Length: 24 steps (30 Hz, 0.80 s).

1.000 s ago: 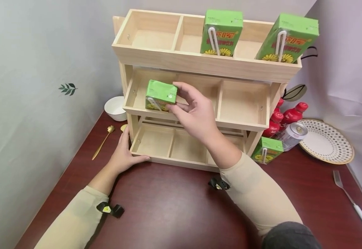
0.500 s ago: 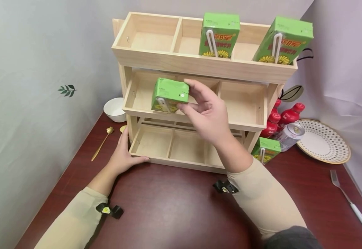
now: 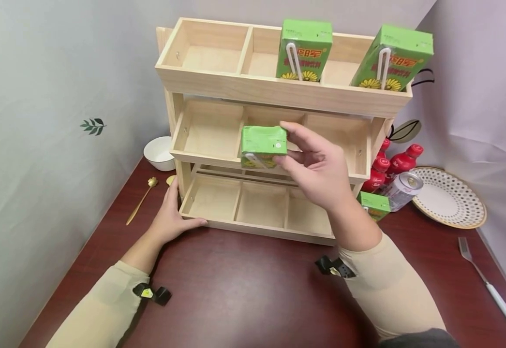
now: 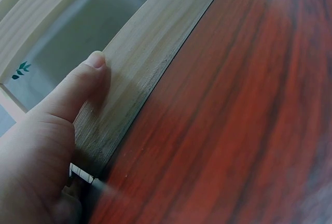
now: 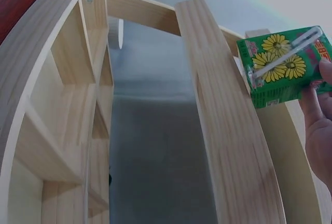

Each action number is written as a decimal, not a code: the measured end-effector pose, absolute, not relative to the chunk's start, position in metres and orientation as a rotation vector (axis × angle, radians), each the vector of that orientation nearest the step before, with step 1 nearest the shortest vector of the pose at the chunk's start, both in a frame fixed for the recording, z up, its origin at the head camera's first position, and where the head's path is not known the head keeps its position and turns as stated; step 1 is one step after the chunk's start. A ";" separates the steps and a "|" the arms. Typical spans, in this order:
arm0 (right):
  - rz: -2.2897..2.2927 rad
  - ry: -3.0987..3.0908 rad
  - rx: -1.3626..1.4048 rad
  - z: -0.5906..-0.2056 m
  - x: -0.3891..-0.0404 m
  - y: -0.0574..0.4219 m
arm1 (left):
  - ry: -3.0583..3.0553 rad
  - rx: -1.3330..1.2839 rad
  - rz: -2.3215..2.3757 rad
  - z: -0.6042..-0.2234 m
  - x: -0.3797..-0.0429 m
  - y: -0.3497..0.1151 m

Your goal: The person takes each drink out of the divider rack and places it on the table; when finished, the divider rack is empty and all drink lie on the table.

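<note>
In the head view my right hand (image 3: 320,169) pinches a green drink carton (image 3: 263,140) between thumb and fingers, in front of the middle tier of a wooden three-tier rack (image 3: 279,92). The right wrist view shows the carton's (image 5: 282,68) yellow flowers and the white straw on its face; it overlaps the tier's board there. At the rack's lower left corner, my left hand (image 3: 166,220) grips the bottom tier, thumb along the front board and fingers up the side. The left wrist view has that thumb (image 4: 78,86) at the board's upper edge.
Two more green cartons stand in the top tier, one central (image 3: 304,50) and one at right (image 3: 392,58). Right of the rack are red bottles (image 3: 403,159), a can (image 3: 403,191), another carton (image 3: 375,205), a dotted plate (image 3: 449,198) and a fork (image 3: 490,285). Left lie a bowl (image 3: 159,153) and gold spoon (image 3: 141,200).
My right hand has carried the carton rightward, from before the middle tier's left compartment to before its central one. My left hand stays at the rack's corner.
</note>
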State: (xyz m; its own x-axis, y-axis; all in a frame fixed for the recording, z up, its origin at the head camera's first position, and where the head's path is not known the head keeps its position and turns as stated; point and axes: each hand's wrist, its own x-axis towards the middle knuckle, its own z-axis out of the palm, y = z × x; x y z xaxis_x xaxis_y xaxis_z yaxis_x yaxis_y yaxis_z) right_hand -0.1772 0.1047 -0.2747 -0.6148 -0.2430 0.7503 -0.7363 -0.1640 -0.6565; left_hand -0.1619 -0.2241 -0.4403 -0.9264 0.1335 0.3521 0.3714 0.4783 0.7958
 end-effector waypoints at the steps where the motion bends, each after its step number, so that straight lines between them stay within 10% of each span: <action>1: 1.841 -1.739 1.105 -0.276 -0.178 0.108 | -2.483 -0.434 -1.427 -0.440 -0.162 -0.224; 24: 1.968 -1.647 0.926 -0.288 -0.130 0.181 | -2.488 -0.422 -1.441 -0.441 -0.161 -0.222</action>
